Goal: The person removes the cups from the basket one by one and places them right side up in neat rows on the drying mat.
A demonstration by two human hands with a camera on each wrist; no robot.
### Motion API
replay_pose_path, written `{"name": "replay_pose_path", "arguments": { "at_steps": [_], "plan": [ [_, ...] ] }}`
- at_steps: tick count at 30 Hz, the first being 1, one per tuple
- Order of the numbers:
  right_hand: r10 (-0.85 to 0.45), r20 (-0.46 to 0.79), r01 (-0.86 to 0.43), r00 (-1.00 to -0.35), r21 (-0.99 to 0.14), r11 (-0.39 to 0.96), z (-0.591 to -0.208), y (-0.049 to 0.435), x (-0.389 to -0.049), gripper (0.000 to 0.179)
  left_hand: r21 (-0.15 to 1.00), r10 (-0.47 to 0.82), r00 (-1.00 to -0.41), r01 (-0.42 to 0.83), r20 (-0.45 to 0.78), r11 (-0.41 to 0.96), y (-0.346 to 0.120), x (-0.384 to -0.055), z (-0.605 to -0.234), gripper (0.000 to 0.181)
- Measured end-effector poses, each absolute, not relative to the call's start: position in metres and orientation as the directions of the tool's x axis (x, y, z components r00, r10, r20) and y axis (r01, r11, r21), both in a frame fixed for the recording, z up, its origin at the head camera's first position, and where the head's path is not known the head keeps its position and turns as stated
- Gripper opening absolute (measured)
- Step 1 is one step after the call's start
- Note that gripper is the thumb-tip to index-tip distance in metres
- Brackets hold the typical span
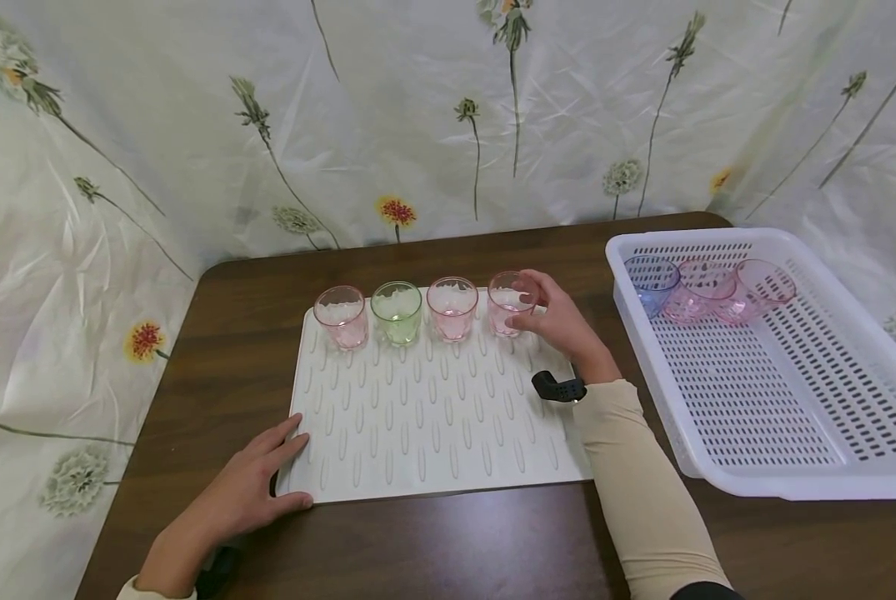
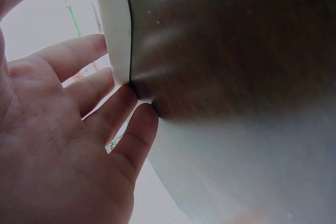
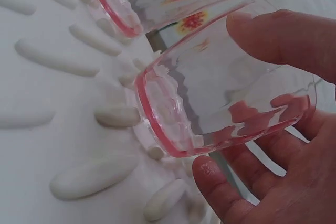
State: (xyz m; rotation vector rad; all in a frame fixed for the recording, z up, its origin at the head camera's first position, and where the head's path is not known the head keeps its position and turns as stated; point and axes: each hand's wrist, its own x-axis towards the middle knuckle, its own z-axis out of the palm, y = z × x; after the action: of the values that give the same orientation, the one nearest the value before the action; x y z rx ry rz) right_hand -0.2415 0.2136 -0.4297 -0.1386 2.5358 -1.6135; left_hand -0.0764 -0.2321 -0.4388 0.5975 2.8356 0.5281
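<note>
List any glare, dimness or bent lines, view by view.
Head: a soft sheen on the table near the bottom; left wrist: left hand dim against washed-out white, the mat's edge looking bowed; right wrist: the held glass fairly sharp, without heavy glare.

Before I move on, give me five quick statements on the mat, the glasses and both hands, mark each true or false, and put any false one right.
1. The mat has four glasses in a row along its far side. True.
2. All four are pink. False: there is a green glass, second from the left.
3. The right hand holds the rightmost glass of the row. True.
4. No other glass is in sight. False: a blue glass and two more pink ones are in the basket.
5. The left hand is at the mat's left edge. True.
</note>
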Motion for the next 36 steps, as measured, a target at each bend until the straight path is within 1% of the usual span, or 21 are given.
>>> {"name": "replay_pose_path", "arguments": {
  "at_steps": [8, 16, 22, 25, 36],
  "plan": [
    [-0.171, -0.054, -0.03, -0.984, -0.892, 0.45, -0.437, 0.213, -0.243, 0.081, 0.386, 0.421, -0.899, 0.347, -0.124, 0.855, -0.232, -0.077, -0.439, 0.082],
    [-0.177, -0.058, -0.021, -0.983, -0.911, 0.412, -0.433, 0.214, -0.243, 0.079, 0.375, 0.426, -0.899, 0.362, -0.101, 0.853, -0.232, -0.076, -0.44, 0.081],
    [-0.183, -0.083, -0.014, -0.98, -0.88, 0.475, -0.427, 0.217, -0.24, 0.093, 0.372, 0.432, -0.897, 0.372, -0.092, 0.851, -0.231, -0.075, -0.44, 0.08],
    [-0.17, -0.087, -0.01, -0.982, -0.864, 0.503, -0.417, 0.217, -0.236, 0.095, 0.366, 0.431, -0.898, 0.371, -0.093, 0.853, -0.232, -0.075, -0.44, 0.081],
    [-0.158, 0.035, -0.119, -0.987, -0.819, 0.561, -0.383, 0.216, -0.227, 0.083, 0.376, 0.435, -0.896, 0.375, -0.088, 0.848, -0.233, -0.076, -0.44, 0.08]
  ]
}}
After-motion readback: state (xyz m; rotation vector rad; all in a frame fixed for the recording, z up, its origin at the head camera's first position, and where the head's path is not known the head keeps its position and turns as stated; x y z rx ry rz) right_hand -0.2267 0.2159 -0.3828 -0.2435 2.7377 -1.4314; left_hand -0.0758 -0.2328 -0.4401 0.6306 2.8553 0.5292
